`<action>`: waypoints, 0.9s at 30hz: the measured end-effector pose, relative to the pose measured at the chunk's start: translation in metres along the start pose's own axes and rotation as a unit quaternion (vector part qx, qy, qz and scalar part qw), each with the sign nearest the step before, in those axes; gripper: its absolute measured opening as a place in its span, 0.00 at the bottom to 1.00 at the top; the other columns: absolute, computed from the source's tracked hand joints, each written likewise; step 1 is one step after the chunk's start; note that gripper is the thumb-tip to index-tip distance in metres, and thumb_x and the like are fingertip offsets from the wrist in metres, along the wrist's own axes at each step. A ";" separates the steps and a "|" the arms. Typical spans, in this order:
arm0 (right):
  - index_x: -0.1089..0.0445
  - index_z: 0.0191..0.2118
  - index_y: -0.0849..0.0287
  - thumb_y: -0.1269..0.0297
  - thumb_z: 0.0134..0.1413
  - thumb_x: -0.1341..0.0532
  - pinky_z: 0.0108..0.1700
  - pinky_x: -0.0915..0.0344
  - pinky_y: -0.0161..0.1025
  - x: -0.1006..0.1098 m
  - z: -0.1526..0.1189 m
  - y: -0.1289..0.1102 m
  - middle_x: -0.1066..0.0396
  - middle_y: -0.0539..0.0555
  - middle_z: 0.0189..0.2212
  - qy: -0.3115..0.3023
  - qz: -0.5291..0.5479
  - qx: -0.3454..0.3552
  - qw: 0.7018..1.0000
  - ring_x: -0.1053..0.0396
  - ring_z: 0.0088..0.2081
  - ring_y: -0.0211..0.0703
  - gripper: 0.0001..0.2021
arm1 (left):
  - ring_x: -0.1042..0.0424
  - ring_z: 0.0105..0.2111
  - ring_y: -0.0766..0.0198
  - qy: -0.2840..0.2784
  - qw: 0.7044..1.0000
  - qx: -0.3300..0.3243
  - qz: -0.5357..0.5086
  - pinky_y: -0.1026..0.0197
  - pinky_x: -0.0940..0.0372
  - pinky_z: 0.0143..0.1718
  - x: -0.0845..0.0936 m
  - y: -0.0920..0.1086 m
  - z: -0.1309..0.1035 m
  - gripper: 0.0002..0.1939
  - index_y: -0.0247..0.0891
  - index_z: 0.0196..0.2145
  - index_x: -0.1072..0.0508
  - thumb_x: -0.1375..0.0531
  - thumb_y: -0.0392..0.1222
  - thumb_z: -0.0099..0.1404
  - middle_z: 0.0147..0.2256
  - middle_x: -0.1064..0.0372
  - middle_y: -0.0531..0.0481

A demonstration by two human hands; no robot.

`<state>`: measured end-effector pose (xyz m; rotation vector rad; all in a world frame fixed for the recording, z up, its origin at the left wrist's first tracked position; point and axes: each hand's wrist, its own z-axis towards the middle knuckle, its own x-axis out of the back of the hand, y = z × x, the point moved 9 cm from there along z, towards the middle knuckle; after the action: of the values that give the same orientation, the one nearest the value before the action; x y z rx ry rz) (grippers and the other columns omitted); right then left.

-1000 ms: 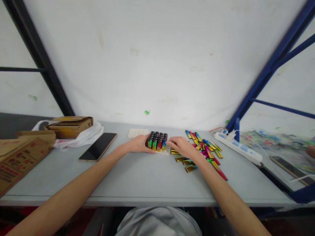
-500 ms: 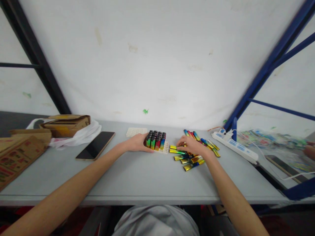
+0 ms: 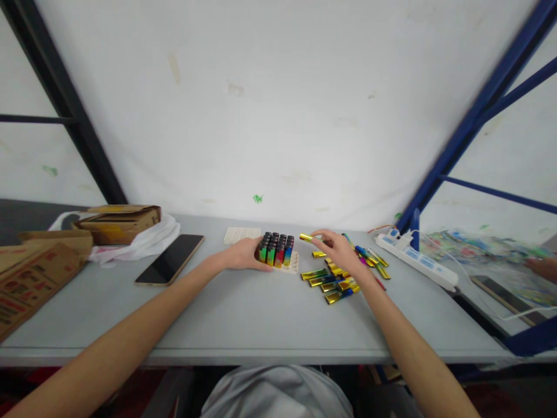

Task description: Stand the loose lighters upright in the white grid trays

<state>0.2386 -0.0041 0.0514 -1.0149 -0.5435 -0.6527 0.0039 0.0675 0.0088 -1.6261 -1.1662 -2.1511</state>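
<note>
Shiny rainbow-coloured lighters with black tops stand upright in rows in a white holed tray. My left hand is wrapped round the left side of this block, thumb in front, with its far fingers hidden. Between the thumb and fingers of my right hand, a lighter is held above the table, its gold end pointing left towards the tray. Under and beside that hand lies a loose pile of lighters, gold ends mostly facing left, partly covered by my wrist.
Behind my left hand lies another white holed tray. To the left are a dark phone, a cardboard box on a white bag, and a larger carton. A power strip lies right; beyond it another person's hand shows.
My right hand has lifted a lighter off the pile and raised it, with its gold end to the left. My left hand stays at the tray.
</note>
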 end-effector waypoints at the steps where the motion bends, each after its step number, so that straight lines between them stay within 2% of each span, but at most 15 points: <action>1: 0.24 0.45 0.58 0.44 0.62 0.40 0.28 0.48 0.36 0.000 0.001 -0.001 0.37 0.46 0.22 0.017 0.027 -0.004 0.999 0.43 0.25 0.38 0.21 | 0.24 0.50 0.45 0.001 1.000 -0.002 -0.001 0.53 0.31 0.48 0.000 0.000 0.000 0.46 0.42 0.59 0.33 0.34 0.71 0.49 0.52 0.24 0.44; 4: 0.24 0.36 0.59 0.41 0.57 0.37 0.28 0.47 0.36 -0.011 0.003 0.004 0.37 0.47 0.22 0.028 0.128 -0.045 0.990 0.43 0.25 0.38 0.23 | 0.24 0.49 0.45 0.000 1.000 -0.001 -0.005 0.53 0.31 0.48 -0.001 0.000 0.000 0.46 0.41 0.58 0.32 0.34 0.71 0.49 0.51 0.23 0.44; 7: 0.30 0.29 0.58 0.36 0.57 0.41 0.29 0.42 0.37 -0.028 0.002 0.007 0.37 0.48 0.22 0.029 0.198 -0.084 0.976 0.40 0.26 0.40 0.26 | 0.24 0.49 0.44 0.000 1.000 0.001 -0.005 0.53 0.31 0.48 0.000 0.000 0.000 0.46 0.40 0.58 0.32 0.33 0.71 0.49 0.51 0.23 0.43; 11: 0.32 0.32 0.56 0.32 0.59 0.46 0.32 0.35 0.39 -0.052 -0.002 -0.004 0.32 0.51 0.26 -0.018 0.258 -0.093 0.961 0.32 0.31 0.45 0.28 | 0.24 0.49 0.45 -0.005 1.000 -0.003 -0.013 0.53 0.31 0.49 0.001 0.004 -0.001 0.45 0.42 0.58 0.33 0.32 0.68 0.49 0.51 0.23 0.44; 14: 0.32 0.38 0.55 0.33 0.59 0.45 0.33 0.31 0.41 -0.068 -0.005 -0.015 0.31 0.51 0.29 -0.068 0.338 -0.101 0.933 0.29 0.32 0.45 0.26 | 0.24 0.48 0.45 -0.007 1.000 -0.002 -0.015 0.53 0.31 0.49 0.001 0.005 -0.001 0.44 0.41 0.58 0.32 0.32 0.67 0.49 0.51 0.23 0.44; 16: 0.33 0.38 0.54 0.34 0.59 0.43 0.34 0.30 0.41 -0.070 -0.006 -0.018 0.30 0.50 0.29 -0.067 0.386 -0.101 0.915 0.29 0.31 0.44 0.25 | 0.24 0.48 0.44 -0.003 1.000 -0.003 -0.012 0.53 0.32 0.49 0.002 0.005 -0.001 0.45 0.40 0.58 0.32 0.32 0.67 0.49 0.51 0.23 0.43; 18: 0.34 0.37 0.54 0.35 0.58 0.41 0.33 0.30 0.41 -0.063 -0.004 -0.017 0.31 0.49 0.28 -0.033 0.407 -0.095 0.908 0.30 0.29 0.43 0.24 | 0.24 0.48 0.44 -0.001 1.000 -0.004 -0.011 0.53 0.32 0.49 0.002 0.004 -0.001 0.45 0.40 0.58 0.32 0.32 0.68 0.49 0.52 0.23 0.42; 21: 0.35 0.35 0.55 0.36 0.60 0.43 0.34 0.32 0.39 -0.051 -0.002 -0.015 0.32 0.49 0.27 -0.003 0.383 -0.082 0.920 0.32 0.28 0.41 0.24 | 0.24 0.48 0.45 -0.001 1.000 -0.007 -0.009 0.54 0.32 0.49 0.001 0.004 -0.001 0.44 0.39 0.57 0.32 0.32 0.67 0.49 0.52 0.24 0.42; 24: 0.35 0.32 0.56 0.36 0.63 0.46 0.33 0.35 0.37 -0.050 -0.002 -0.024 0.34 0.49 0.25 -0.037 0.312 -0.054 0.948 0.36 0.26 0.39 0.26 | 0.24 0.48 0.46 -0.001 1.000 -0.015 -0.013 0.54 0.32 0.49 0.002 0.007 -0.001 0.43 0.40 0.58 0.32 0.32 0.66 0.50 0.51 0.23 0.44; 27: 0.36 0.31 0.55 0.34 0.61 0.46 0.29 0.39 0.36 -0.057 -0.003 -0.030 0.42 0.46 0.21 -0.059 0.302 -0.051 0.950 0.40 0.24 0.38 0.27 | 0.24 0.48 0.46 -0.002 1.000 -0.009 -0.014 0.53 0.32 0.49 0.002 0.006 -0.002 0.44 0.41 0.58 0.32 0.32 0.67 0.50 0.51 0.23 0.44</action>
<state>0.1785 -0.0047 0.0291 -1.2472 -0.2752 -0.0743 0.0055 0.0630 0.0135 -1.6324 -1.1810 -2.1823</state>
